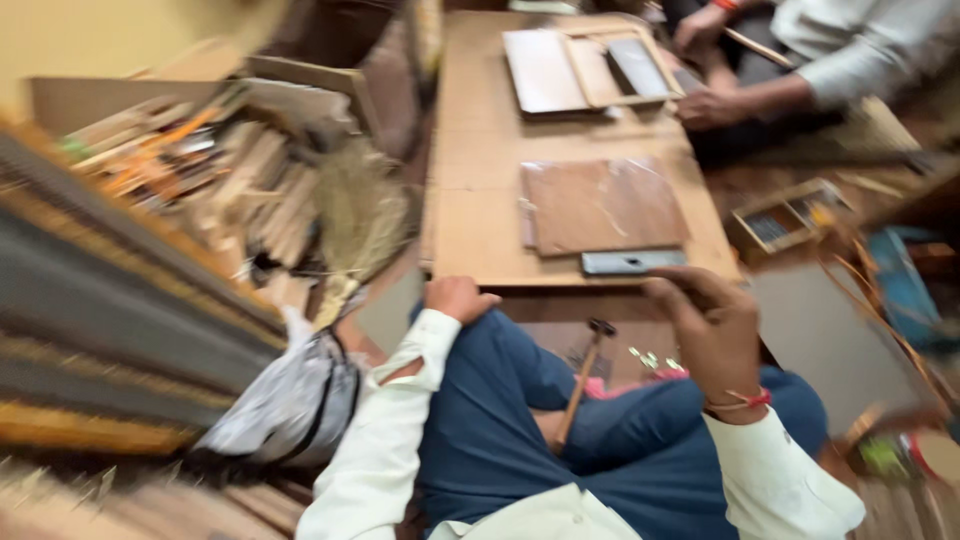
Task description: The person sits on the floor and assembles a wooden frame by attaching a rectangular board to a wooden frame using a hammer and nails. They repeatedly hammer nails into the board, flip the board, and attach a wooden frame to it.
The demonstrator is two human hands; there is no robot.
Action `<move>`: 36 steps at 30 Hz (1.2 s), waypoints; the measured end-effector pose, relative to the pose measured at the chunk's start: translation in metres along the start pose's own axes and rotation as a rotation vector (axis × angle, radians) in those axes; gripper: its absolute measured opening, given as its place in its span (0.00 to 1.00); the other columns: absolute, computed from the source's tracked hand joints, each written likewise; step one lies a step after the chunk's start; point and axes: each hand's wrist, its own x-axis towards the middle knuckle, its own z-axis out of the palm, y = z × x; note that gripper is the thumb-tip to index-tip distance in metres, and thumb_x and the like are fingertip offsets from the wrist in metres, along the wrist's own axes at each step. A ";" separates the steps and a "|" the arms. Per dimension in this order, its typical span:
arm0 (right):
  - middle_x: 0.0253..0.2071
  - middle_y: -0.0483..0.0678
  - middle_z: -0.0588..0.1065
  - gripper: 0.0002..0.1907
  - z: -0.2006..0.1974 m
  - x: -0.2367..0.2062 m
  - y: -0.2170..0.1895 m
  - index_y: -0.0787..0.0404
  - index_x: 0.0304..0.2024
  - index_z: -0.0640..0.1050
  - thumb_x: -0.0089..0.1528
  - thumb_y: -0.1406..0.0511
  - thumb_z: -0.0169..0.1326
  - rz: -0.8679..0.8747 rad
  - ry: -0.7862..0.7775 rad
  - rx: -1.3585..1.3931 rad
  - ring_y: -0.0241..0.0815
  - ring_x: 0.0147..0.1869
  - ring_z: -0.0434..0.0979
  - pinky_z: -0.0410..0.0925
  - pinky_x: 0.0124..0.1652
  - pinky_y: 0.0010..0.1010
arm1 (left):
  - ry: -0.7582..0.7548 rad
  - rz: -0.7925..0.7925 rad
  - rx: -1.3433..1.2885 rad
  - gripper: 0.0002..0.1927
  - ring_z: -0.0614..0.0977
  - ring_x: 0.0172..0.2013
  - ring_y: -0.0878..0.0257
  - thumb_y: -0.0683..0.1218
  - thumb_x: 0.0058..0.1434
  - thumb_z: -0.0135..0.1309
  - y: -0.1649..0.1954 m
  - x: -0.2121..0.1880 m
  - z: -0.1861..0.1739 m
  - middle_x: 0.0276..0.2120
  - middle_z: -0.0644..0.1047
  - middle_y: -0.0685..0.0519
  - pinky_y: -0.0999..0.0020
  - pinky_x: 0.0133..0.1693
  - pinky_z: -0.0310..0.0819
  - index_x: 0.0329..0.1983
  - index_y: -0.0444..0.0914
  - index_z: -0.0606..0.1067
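I sit cross-legged in blue trousers at a low wooden table [480, 180]. My left hand [458, 298] rests curled on my left knee, holding nothing that I can see. My right hand [712, 325] hovers at the table's front edge with its fingers bent, just below a grey metal strip [632, 262]; blur hides whether it grips anything. A brown board [603, 205] lies flat behind the strip. A wooden-handled hammer [583, 375] leans between my legs, beside small shiny bits [650, 358].
Another person's hand [708, 108] works on wooden frames [590, 68] at the table's far end. A heap of wooden strips [230, 170] and a grey-white bag [290, 395] crowd the left. A small wooden box [790, 215] sits on the floor at right.
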 end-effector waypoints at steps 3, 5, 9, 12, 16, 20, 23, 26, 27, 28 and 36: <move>0.39 0.46 0.81 0.09 -0.070 -0.025 0.071 0.66 0.48 0.83 0.67 0.68 0.62 0.110 0.366 -0.199 0.34 0.40 0.79 0.71 0.41 0.24 | -0.109 -0.006 0.046 0.35 0.83 0.45 0.41 0.73 0.51 0.57 -0.002 0.017 0.010 0.43 0.82 0.40 0.49 0.47 0.77 0.40 0.39 0.84; 0.47 0.54 0.81 0.08 -0.129 -0.054 0.119 0.68 0.46 0.83 0.66 0.70 0.64 -0.112 0.474 -0.621 0.47 0.51 0.82 0.72 0.53 0.34 | -0.128 -0.009 0.058 0.37 0.83 0.43 0.39 0.74 0.52 0.56 -0.001 0.019 0.019 0.40 0.82 0.37 0.46 0.46 0.76 0.37 0.37 0.84; 0.52 0.60 0.78 0.19 -0.233 -0.136 0.200 0.68 0.51 0.81 0.60 0.66 0.68 0.166 0.676 -1.073 0.63 0.56 0.76 0.68 0.56 0.49 | -0.116 0.031 0.110 0.37 0.83 0.42 0.35 0.74 0.60 0.51 0.003 0.012 0.026 0.39 0.82 0.33 0.44 0.46 0.76 0.37 0.35 0.84; 0.54 0.61 0.77 0.22 -0.281 -0.192 0.228 0.69 0.52 0.79 0.58 0.66 0.66 0.260 0.728 -1.324 0.63 0.56 0.76 0.66 0.55 0.51 | -0.117 0.015 0.183 0.35 0.82 0.47 0.36 0.74 0.62 0.50 0.005 0.007 0.027 0.45 0.82 0.36 0.44 0.48 0.75 0.46 0.42 0.85; 0.53 0.62 0.77 0.19 -0.304 -0.228 0.243 0.65 0.55 0.79 0.62 0.67 0.62 0.577 0.685 -1.270 0.65 0.54 0.76 0.67 0.52 0.52 | -0.101 0.005 0.168 0.34 0.81 0.50 0.36 0.75 0.63 0.51 0.002 0.006 0.029 0.47 0.82 0.36 0.45 0.50 0.74 0.49 0.44 0.84; 0.50 0.57 0.79 0.17 -0.305 -0.237 0.247 0.60 0.54 0.80 0.62 0.70 0.58 0.651 0.656 -1.279 0.61 0.53 0.78 0.67 0.52 0.53 | -0.112 0.007 0.216 0.35 0.80 0.51 0.36 0.75 0.64 0.50 -0.004 0.008 0.034 0.49 0.81 0.36 0.44 0.49 0.73 0.51 0.44 0.84; 0.49 0.55 0.79 0.17 -0.305 -0.235 0.243 0.57 0.53 0.81 0.61 0.72 0.57 0.567 0.662 -1.269 0.59 0.52 0.79 0.69 0.51 0.50 | -0.103 0.004 0.216 0.35 0.80 0.51 0.35 0.75 0.66 0.49 -0.007 0.008 0.034 0.49 0.81 0.35 0.45 0.49 0.73 0.53 0.44 0.84; 0.47 0.52 0.80 0.16 -0.301 -0.230 0.229 0.56 0.50 0.80 0.61 0.73 0.55 0.516 0.682 -1.293 0.57 0.50 0.79 0.70 0.49 0.49 | -0.074 0.015 0.180 0.33 0.81 0.50 0.35 0.73 0.66 0.52 -0.004 0.004 0.031 0.48 0.82 0.35 0.45 0.50 0.74 0.52 0.43 0.84; 0.46 0.51 0.80 0.15 -0.298 -0.225 0.223 0.56 0.50 0.80 0.62 0.74 0.55 0.508 0.690 -1.308 0.57 0.49 0.79 0.70 0.49 0.49 | -0.063 0.001 0.144 0.31 0.81 0.50 0.36 0.71 0.67 0.54 -0.001 0.000 0.028 0.48 0.82 0.35 0.45 0.49 0.74 0.52 0.42 0.84; 0.45 0.51 0.80 0.15 -0.295 -0.221 0.215 0.57 0.49 0.80 0.61 0.74 0.54 0.478 0.694 -1.298 0.57 0.49 0.79 0.69 0.48 0.48 | -0.051 -0.014 0.107 0.29 0.81 0.49 0.36 0.68 0.67 0.57 0.004 -0.003 0.024 0.48 0.82 0.34 0.46 0.48 0.74 0.51 0.41 0.84; 0.39 0.48 0.79 0.18 -0.207 -0.141 0.140 0.60 0.49 0.81 0.58 0.76 0.54 -0.037 0.490 -1.131 0.52 0.44 0.78 0.67 0.45 0.42 | -0.151 0.285 -1.150 0.14 0.84 0.43 0.62 0.43 0.67 0.55 0.144 -0.069 -0.001 0.44 0.82 0.48 0.68 0.47 0.81 0.52 0.32 0.79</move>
